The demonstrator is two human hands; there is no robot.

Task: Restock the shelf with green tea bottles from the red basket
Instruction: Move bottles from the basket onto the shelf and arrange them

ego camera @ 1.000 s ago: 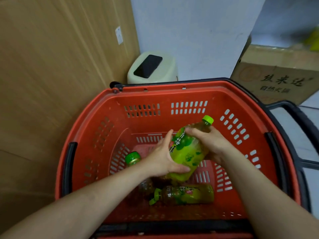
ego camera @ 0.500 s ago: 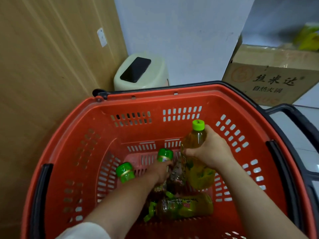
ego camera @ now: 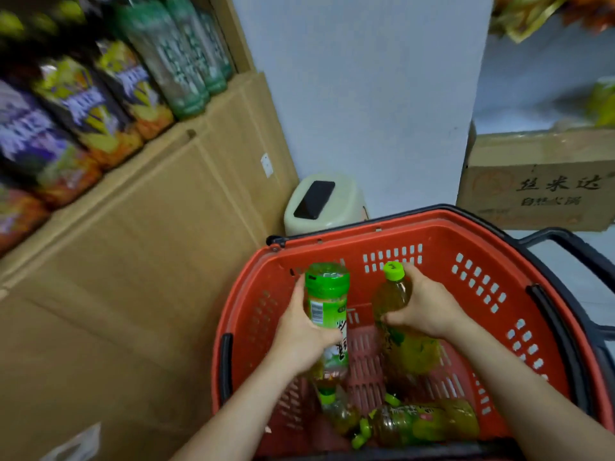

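Observation:
The red basket sits low in front of me. My left hand grips a green tea bottle with a green label, lifted bottom-up above the basket's left side. My right hand holds a second green tea bottle upright by its shoulder, its green cap on top. More green tea bottles lie on the basket floor near its front wall. The shelf at upper left carries blurred rows of bottles.
A large cardboard panel stands to the left under the shelf. A beige bin with a black lid slot stands behind the basket against a grey wall. A printed cardboard box sits at right. The basket's black handle juts right.
My left hand has taken a second bottle and lifted it out of the pile. My right hand has raised its bottle too. The view has swung up and left, bringing the shelf into sight.

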